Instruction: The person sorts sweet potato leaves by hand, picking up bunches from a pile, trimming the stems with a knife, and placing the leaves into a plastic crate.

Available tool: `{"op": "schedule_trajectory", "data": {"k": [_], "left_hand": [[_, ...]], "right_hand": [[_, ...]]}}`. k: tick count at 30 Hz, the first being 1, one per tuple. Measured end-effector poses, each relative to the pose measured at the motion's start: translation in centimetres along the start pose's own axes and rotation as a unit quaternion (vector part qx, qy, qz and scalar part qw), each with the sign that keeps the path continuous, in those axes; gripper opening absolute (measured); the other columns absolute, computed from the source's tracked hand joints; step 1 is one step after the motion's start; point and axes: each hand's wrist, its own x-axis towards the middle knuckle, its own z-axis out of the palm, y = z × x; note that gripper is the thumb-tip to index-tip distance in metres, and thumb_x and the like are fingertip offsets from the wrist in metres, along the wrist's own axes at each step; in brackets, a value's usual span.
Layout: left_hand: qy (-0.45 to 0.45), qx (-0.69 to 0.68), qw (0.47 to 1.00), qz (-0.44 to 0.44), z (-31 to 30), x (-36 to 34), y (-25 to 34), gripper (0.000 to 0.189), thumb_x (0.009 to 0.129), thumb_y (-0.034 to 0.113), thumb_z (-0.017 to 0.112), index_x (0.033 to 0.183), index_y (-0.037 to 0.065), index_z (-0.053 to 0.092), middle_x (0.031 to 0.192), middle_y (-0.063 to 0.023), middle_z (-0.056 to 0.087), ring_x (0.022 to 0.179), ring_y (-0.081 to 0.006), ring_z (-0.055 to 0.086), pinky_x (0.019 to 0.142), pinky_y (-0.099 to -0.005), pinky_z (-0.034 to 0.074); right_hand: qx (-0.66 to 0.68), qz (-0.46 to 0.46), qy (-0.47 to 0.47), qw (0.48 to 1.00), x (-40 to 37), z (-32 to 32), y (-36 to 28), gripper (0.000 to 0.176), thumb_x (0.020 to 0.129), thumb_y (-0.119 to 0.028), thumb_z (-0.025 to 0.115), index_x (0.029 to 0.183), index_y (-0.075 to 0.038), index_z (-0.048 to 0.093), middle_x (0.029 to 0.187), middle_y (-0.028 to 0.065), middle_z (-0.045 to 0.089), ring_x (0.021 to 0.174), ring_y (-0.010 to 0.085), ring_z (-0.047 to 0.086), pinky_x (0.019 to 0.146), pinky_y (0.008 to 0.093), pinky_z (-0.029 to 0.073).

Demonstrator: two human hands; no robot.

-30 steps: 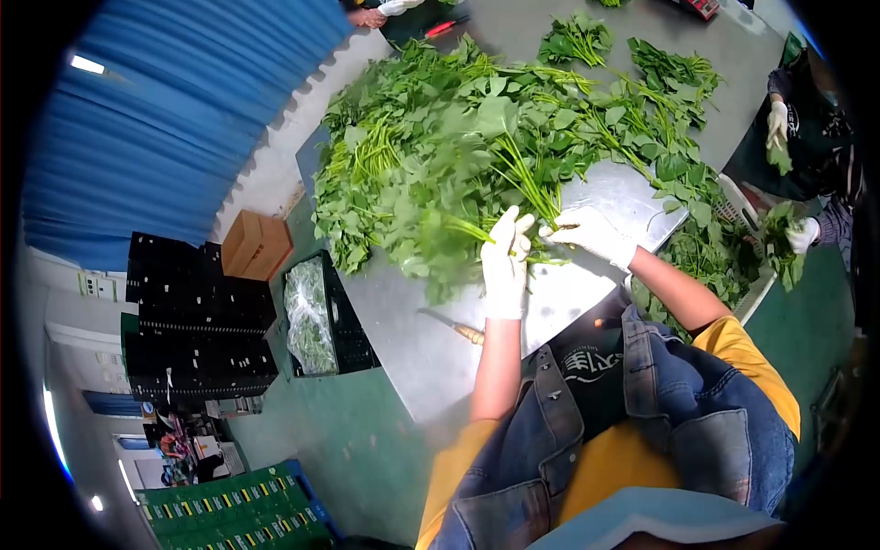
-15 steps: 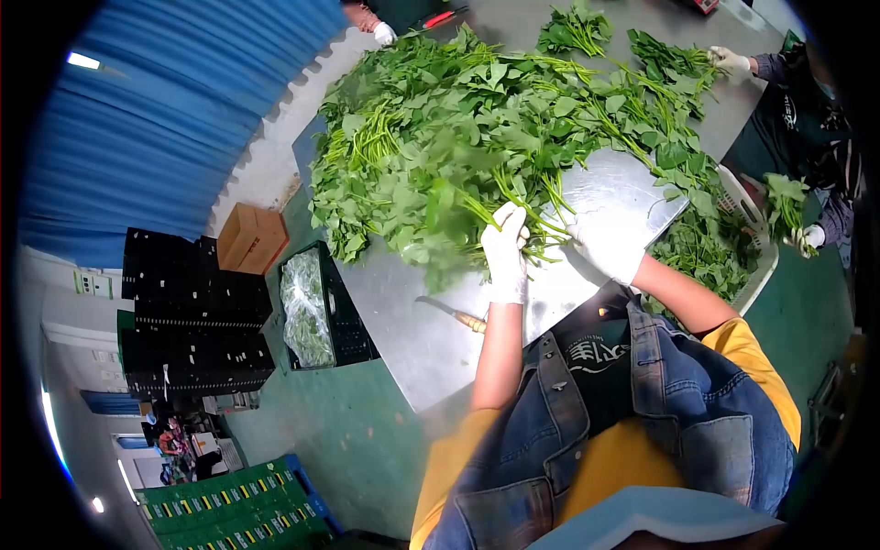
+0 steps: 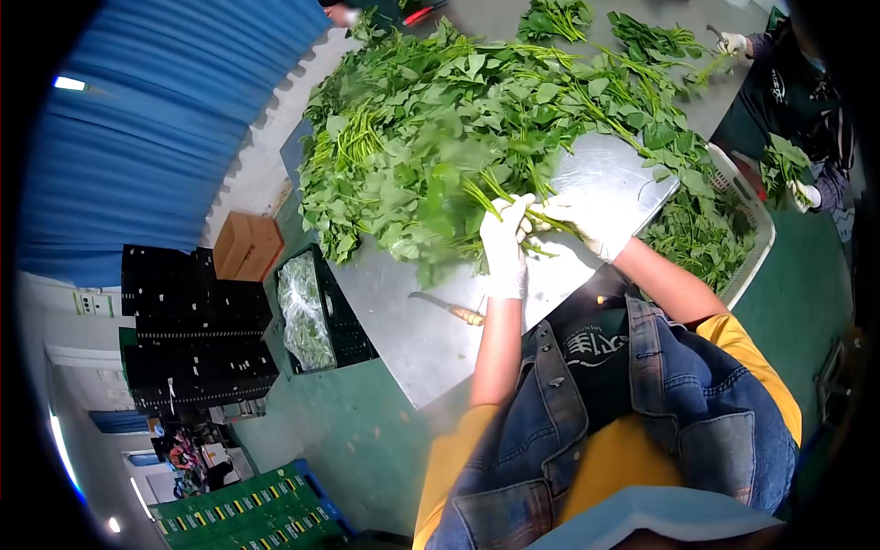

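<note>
My left hand (image 3: 504, 246), in a white glove, is closed around a small bunch of leafy green stems (image 3: 478, 194). The leaves beyond it are blurred. Close on its right, my gloved right hand (image 3: 598, 229) has its fingers closed on the stem ends, partly hidden by the glove. Both hands are over the near edge of a large heap of leafy greens (image 3: 431, 128) on a metal table (image 3: 385, 316). A curved knife with a wooden handle (image 3: 467, 315) lies on the metal, left of my left forearm.
A white crate (image 3: 759, 240) of greens stands at the table's right. A co-worker's gloved hands (image 3: 803, 195) hold greens and a tool there. Another person's hand (image 3: 343, 15) shows at the far edge. Left are a dark crate (image 3: 353, 321), a cardboard box (image 3: 247, 246) and black crates (image 3: 197, 312).
My right hand has come left, up against my left hand, and closed on the stems. The co-worker's far hand has left the bunch at the table's far right and now holds a tool.
</note>
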Motion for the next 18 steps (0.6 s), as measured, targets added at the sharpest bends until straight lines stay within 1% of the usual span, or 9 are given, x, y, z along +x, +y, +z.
{"op": "schedule_trajectory", "data": {"k": [4,6,8,9,10,11,12,16,18], "left_hand": [[0.098,-0.028,0.994,-0.038,-3.0,2.9,-4.0,0.01,0.087,0.008,0.058,0.08,0.003,0.054,0.066,-0.0016,0.056,0.048,-0.0034,0.04,0.043,-0.0166,0.029],[0.113,-0.056,0.992,0.006,-5.1,3.0,-2.4,0.009,0.088,0.011,0.056,0.083,0.003,0.053,0.07,-0.0023,0.056,0.049,-0.0041,0.041,0.044,-0.0172,0.031],[0.131,-0.085,0.986,0.056,-7.0,2.9,-0.7,0.01,0.09,0.013,0.055,0.086,0.004,0.053,0.073,-0.0031,0.057,0.051,-0.0047,0.041,0.045,-0.0177,0.032],[0.133,-0.09,0.985,0.056,-7.2,2.4,0.5,0.011,0.091,0.014,0.053,0.09,0.003,0.054,0.079,-0.0045,0.058,0.056,-0.0051,0.043,0.047,-0.0182,0.034],[0.14,-0.09,0.984,0.061,-7.1,1.9,1.0,0.011,0.091,0.014,0.053,0.09,0.003,0.054,0.079,-0.0045,0.058,0.056,-0.0051,0.043,0.047,-0.0182,0.034],[0.126,-0.145,0.98,0.049,-7.0,1.6,1.2,0.011,0.092,0.014,0.052,0.094,0.003,0.054,0.082,-0.0058,0.059,0.057,-0.0057,0.044,0.048,-0.0187,0.034],[0.109,-0.201,0.973,0.04,-6.9,1.6,1.3,0.012,0.092,0.013,0.051,0.098,0.003,0.053,0.085,-0.0071,0.059,0.058,-0.0064,0.044,0.049,-0.0191,0.035],[0.092,-0.041,0.994,0.03,-6.8,1.4,-1.0,0.018,0.093,0.017,0.051,0.108,0.005,0.05,0.091,-0.0108,0.059,0.058,-0.0082,0.042,0.052,-0.0198,0.037],[0.06,-0.089,0.994,0.004,-5.9,0.5,-0.7,0.018,0.093,0.015,0.052,0.107,0.004,0.05,0.09,-0.0106,0.059,0.057,-0.008,0.042,0.051,-0.0196,0.037]], "right_hand": [[0.06,-0.055,0.02,0.997,-1.5,-2.5,-0.2,0.018,0.088,-0.014,0.057,0.096,0.002,0.062,0.089,0.0057,0.063,0.078,0.0099,0.058,0.074,0.0227,0.046],[-0.254,-0.234,0.015,0.938,-1.8,-8.6,1.5,0.022,0.088,-0.017,0.058,0.097,0.002,0.062,0.082,0.0034,0.061,0.069,0.0096,0.055,0.068,0.023,0.046],[-0.12,-0.061,0.067,0.989,-7.2,-9.9,-2.8,0.022,0.087,-0.02,0.059,0.095,0.001,0.062,0.076,0.0024,0.06,0.063,0.0084,0.052,0.06,0.0223,0.043],[-0.206,-0.151,0.069,0.964,-8.4,-13.0,-2.3,0.02,0.086,-0.019,0.059,0.091,-0.001,0.064,0.072,0.002,0.059,0.058,0.007,0.05,0.054,0.0215,0.04],[-0.23,-0.039,0.097,0.968,-10.3,-16.8,-2.8,0.016,0.081,-0.016,0.062,0.091,-0.003,0.066,0.079,0.0022,0.064,0.068,0.0098,0.058,0.062,0.0233,0.047],[-0.408,-0.031,0.116,0.905,-11.9,-19.3,-3.3,0.018,0.084,-0.017,0.059,0.084,0.0,0.066,0.072,0.0048,0.061,0.054,0.0083,0.049,0.052,0.0242,0.04],[-0.632,-0.029,0.205,0.747,-13.1,-26.9,0.0,0.024,0.082,-0.018,0.061,0.095,0.001,0.065,0.082,0.012,0.066,0.057,0.0147,0.057,0.058,0.0295,0.046],[-0.704,0.065,0.348,0.616,-13.8,-22.7,-2.2,0.046,0.077,-0.024,0.066,0.115,0.002,0.057,0.094,0.0142,0.067,0.082,0.0264,0.064,0.073,0.0337,0.049],[-0.495,-0.073,0.223,0.837,-10.1,-18.7,-2.2,0.042,0.081,-0.024,0.061,0.115,0.001,0.058,0.1,0.0143,0.066,0.088,0.0197,0.063,0.081,0.0295,0.048]]}}
